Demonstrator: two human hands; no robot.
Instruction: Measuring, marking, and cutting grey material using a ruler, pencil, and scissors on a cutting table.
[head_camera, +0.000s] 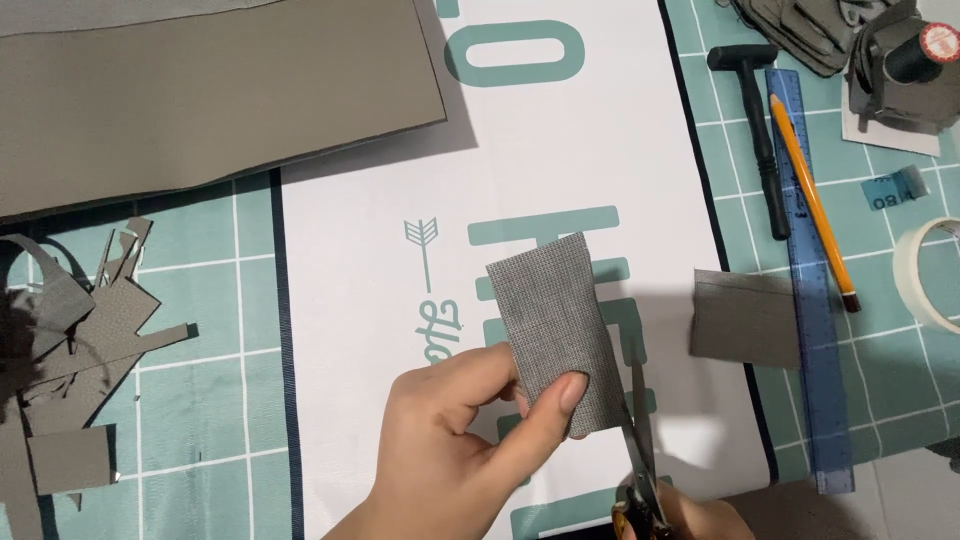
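- Near the middle of the head view: left hand, fingers pinched on a grey woven fabric piece, held upright over the white printed sheet.
- At the near edge, right of it: right hand, mostly cut off, fingers closed on scissors, blades along the fabric's right edge.
- Right of the fabric: flat grey rectangle, touching a blue ruler; beside that an orange pencil and black hammer.
- Far left: large grey sheet; near left, grey scraps on the teal worktop.
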